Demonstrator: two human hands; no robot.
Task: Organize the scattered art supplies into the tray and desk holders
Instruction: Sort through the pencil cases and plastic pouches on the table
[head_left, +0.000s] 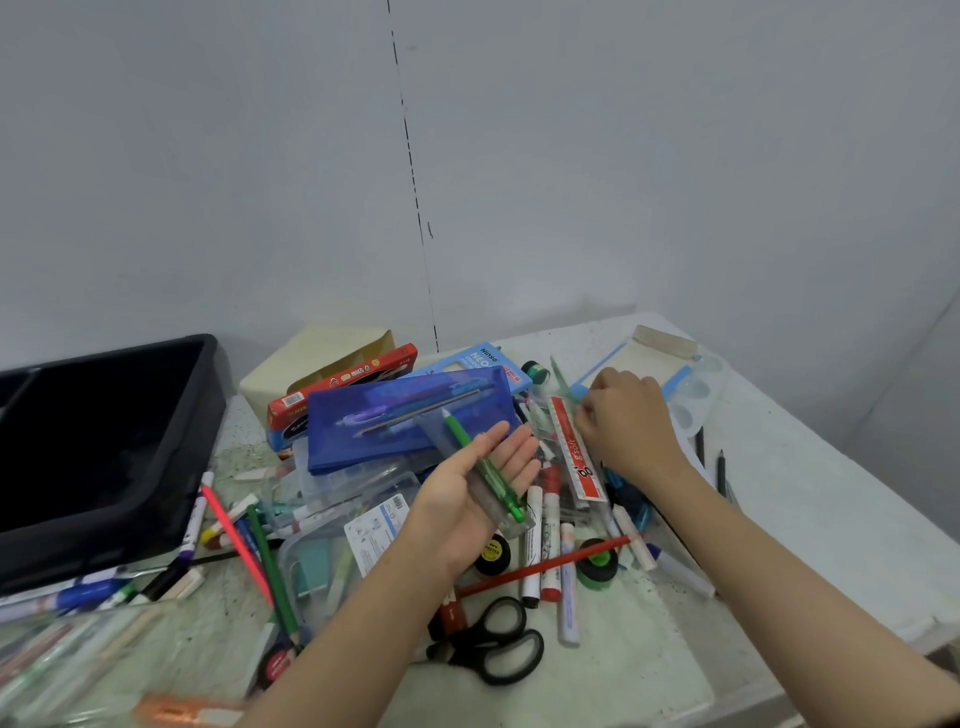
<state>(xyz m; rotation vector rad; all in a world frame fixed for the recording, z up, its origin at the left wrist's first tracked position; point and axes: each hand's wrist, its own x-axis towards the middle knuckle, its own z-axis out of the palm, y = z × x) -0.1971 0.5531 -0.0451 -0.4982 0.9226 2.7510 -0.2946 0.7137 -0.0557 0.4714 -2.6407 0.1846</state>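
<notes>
A person's left hand (480, 480) lies palm up above a cluttered worktop (779, 493), fingers open and flat. Across the palm rest a green pen (483, 467) and a clear ruler (467, 480), both pointing away and slightly left; nothing pinches them.

The right hand (631, 421) reaches further back and right, its grip curled down among the supplies beside a red-labelled ruler pack (576, 449). Whether it has anything pinched cannot be told.

The black tray (171, 467) sits well off to the left, on the left hand's side. That hand is nearer, so carrying the pen there probably means closing the fingers first, then swinging leftward.
</notes>
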